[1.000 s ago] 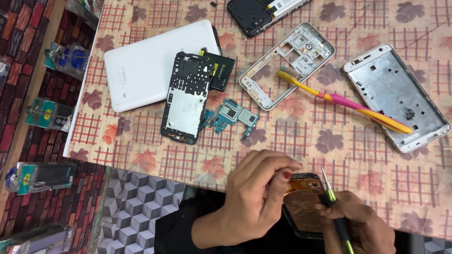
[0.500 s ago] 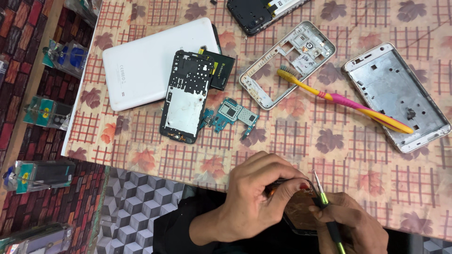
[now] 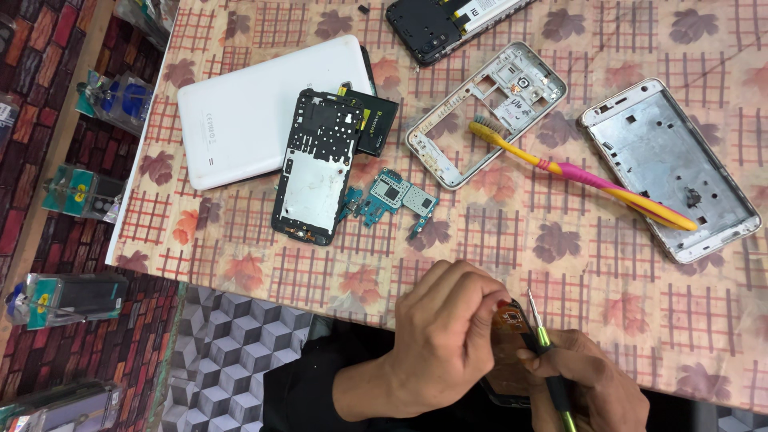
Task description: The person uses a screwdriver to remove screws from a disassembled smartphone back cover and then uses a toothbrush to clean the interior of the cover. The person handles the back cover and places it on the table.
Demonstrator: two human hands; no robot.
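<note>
Head view shows a small opened phone (image 3: 512, 352) at the table's (image 3: 496, 240) near edge, the left hand (image 3: 448, 340) curled over it with fingers clamped on its top. Just beside, the right hand (image 3: 588, 388) grips a green-handled screwdriver (image 3: 548, 360), tip upward. Farther off lie a circuit board (image 3: 392, 196) and a toothbrush (image 3: 576, 172).

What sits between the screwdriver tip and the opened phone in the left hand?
Nothing visible. The left hand grips the opened dark phone with its orange-brown inner surface, and the right hand holds the green-handled thin screwdriver right beside that exposed surface. The left fingers curl over the phone's edge, left of the tip.
</note>
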